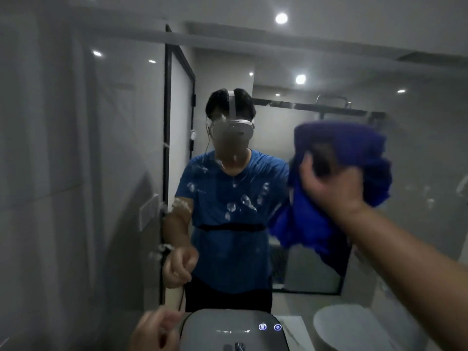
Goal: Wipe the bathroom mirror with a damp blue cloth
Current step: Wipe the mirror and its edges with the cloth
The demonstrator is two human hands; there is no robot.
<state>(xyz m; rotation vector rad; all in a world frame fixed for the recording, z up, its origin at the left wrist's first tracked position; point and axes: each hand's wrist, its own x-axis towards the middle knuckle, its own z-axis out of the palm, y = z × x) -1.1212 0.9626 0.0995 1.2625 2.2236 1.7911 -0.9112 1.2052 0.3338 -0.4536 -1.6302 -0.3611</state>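
The bathroom mirror [101, 148] fills most of the view and reflects a person in a blue shirt. Water droplets and smears [240, 201] dot the glass near the middle. My right hand [331, 186] is raised at the right and grips a crumpled blue cloth [311, 224], pressing it against the glass. Part of the cloth hangs below the hand. My left hand [152, 330] is low at the bottom left, closed around a pale cylindrical object [173, 297] whose end meets the mirror; what it is I cannot tell.
A grey rounded appliance [222, 323] with two lit blue icons sits at the bottom centre, right under the mirror. A white round fixture [354, 328] shows at the bottom right. A black-framed door and a glass shower screen appear in the reflection.
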